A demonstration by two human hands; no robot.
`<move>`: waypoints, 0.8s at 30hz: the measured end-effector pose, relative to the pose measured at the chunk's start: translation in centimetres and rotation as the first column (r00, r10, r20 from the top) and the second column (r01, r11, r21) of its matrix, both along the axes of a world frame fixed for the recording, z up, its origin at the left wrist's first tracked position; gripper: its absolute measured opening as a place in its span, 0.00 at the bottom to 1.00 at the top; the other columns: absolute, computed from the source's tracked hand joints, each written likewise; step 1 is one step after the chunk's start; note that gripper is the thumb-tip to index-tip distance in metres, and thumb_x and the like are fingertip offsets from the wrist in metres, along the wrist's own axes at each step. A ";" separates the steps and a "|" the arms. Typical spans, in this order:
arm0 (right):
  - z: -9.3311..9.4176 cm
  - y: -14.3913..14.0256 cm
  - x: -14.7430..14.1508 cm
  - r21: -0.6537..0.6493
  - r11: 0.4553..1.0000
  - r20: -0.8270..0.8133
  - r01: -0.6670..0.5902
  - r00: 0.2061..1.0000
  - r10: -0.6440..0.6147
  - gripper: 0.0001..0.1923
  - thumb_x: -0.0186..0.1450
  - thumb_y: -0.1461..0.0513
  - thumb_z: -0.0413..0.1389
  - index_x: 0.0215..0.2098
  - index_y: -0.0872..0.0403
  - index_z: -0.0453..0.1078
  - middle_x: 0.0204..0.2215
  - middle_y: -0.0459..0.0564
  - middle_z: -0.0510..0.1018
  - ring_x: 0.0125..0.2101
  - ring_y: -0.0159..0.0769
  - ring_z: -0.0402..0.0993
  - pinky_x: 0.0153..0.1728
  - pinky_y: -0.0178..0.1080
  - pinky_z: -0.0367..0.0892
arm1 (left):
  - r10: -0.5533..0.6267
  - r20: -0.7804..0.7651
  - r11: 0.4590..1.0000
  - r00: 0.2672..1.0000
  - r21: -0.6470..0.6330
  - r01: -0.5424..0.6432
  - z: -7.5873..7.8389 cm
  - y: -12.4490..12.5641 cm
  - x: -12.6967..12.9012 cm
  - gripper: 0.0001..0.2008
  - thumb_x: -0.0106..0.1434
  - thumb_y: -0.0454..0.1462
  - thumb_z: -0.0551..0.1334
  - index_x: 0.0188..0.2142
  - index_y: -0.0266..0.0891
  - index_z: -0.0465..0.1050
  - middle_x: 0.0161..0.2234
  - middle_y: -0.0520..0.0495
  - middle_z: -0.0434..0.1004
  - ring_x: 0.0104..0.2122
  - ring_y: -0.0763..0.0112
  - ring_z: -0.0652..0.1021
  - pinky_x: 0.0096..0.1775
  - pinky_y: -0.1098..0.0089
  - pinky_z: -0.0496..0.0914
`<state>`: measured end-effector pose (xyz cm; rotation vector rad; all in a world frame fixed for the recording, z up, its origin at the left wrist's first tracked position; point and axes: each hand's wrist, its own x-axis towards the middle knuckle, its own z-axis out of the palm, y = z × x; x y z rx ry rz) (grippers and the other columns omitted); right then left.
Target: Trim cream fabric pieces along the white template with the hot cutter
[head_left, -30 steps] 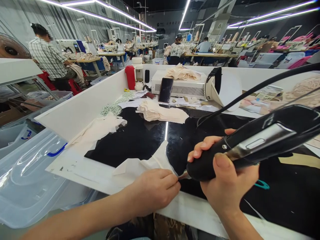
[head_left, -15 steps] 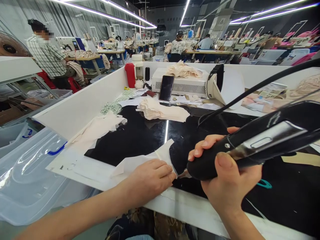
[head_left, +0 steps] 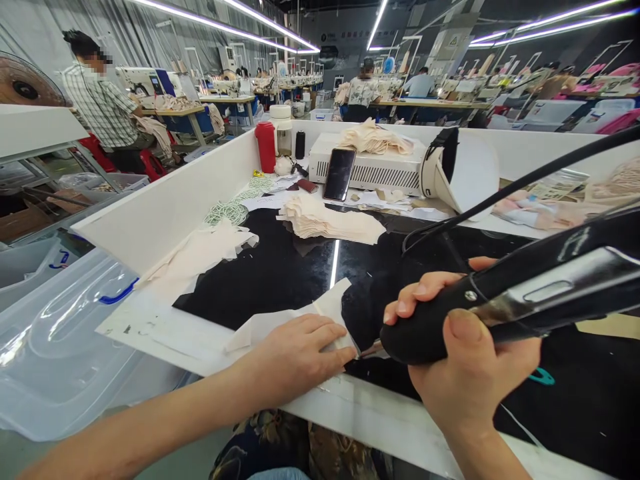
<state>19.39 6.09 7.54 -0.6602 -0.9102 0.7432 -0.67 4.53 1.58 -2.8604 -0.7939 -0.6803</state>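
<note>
My left hand (head_left: 300, 350) lies with its fingers stretched over a thin off-white fabric piece (head_left: 334, 303), pressing it to the black table surface (head_left: 295, 280). Part of the fabric is hidden under the palm. My right hand (head_left: 475, 373) is wrapped around a black corded handheld tool (head_left: 425, 333) with a silver lever along its body. Its narrow metal tip (head_left: 371, 349) meets the fabric's right edge, close to my left fingertips; whether they touch is too small to tell.
Stacked cream fabric pieces (head_left: 335, 223) lie beyond my hands, with more fabric (head_left: 200, 257) at left. A phone (head_left: 340, 175) leans on a vented white box (head_left: 385, 167). The tool's black cable (head_left: 520, 193) arcs across the right. A clear plastic bin (head_left: 60, 347) stands left of the table.
My left fingers have spread a little, with the thumb now apart along the fabric's near edge. The tool tip stays at the fabric edge. The whole view has shifted slightly.
</note>
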 end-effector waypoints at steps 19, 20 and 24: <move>1.1 1.9 -0.8 -0.020 0.998 -0.030 0.062 0.998 -0.062 0.25 0.56 0.61 0.73 0.49 0.46 0.73 0.26 0.35 0.83 0.19 0.36 0.76 0.18 0.38 0.77 | 0.003 0.135 1.000 0.991 -0.008 -0.002 -0.2 -0.1 0.5 0.11 0.83 0.32 0.61 0.57 0.40 0.83 0.53 0.37 0.84 0.50 0.57 0.85 0.57 0.58 0.83; 1.1 1.9 -0.8 -0.027 0.998 -0.025 0.065 0.998 -0.065 0.24 0.56 0.62 0.72 0.49 0.46 0.73 0.26 0.35 0.83 0.19 0.35 0.76 0.18 0.38 0.77 | 0.005 0.143 1.000 0.990 -0.007 -0.004 -0.2 -0.1 0.5 0.12 0.83 0.31 0.62 0.57 0.41 0.83 0.54 0.37 0.84 0.51 0.57 0.85 0.58 0.58 0.83; 1.3 2.0 -0.9 -0.039 0.997 -0.018 0.071 0.997 -0.072 0.23 0.57 0.62 0.72 0.48 0.46 0.73 0.26 0.35 0.83 0.19 0.35 0.76 0.18 0.38 0.76 | 0.015 0.155 1.000 0.988 -0.027 -0.011 -0.4 -0.1 0.5 0.12 0.82 0.32 0.63 0.58 0.42 0.84 0.56 0.36 0.83 0.54 0.57 0.84 0.61 0.58 0.82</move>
